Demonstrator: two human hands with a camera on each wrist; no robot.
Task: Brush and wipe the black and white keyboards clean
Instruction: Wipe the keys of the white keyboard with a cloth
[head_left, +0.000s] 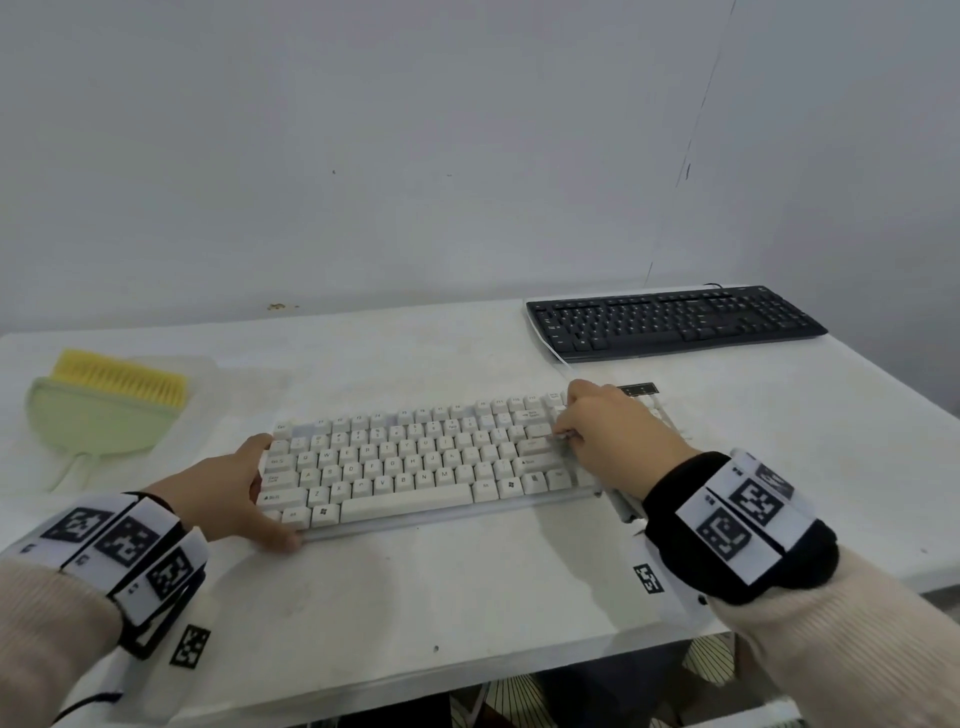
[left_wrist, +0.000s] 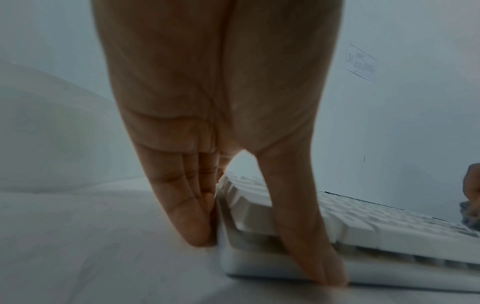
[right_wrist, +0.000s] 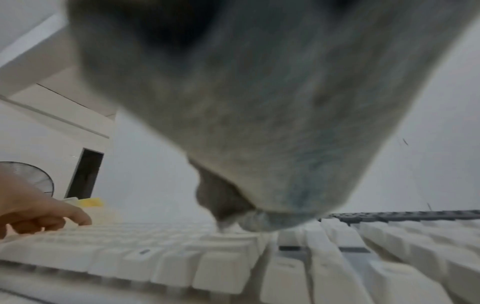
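The white keyboard (head_left: 415, 462) (left_wrist: 363, 230) (right_wrist: 182, 257) lies flat on the table in front of me. My left hand (head_left: 262, 491) (left_wrist: 267, 261) braces its left front corner: straight fingers (left_wrist: 187, 216) press the left end and the thumb (left_wrist: 306, 236) lies along the front edge. My right hand (head_left: 571, 431) hovers over the keys at the right end and holds a grey cloth (head_left: 623, 506) (right_wrist: 259, 123) down on them. The cloth fills most of the right wrist view and hides the fingers. The black keyboard (head_left: 675, 322) (right_wrist: 402, 216) rests at the back right.
A yellow brush (head_left: 119, 376) sits in a pale green dustpan (head_left: 98, 421) at the table's back left. A white cable (head_left: 550, 348) curves past the black keyboard's left end. The white table (head_left: 415, 587) stands against a grey wall; its front edge is close to me.
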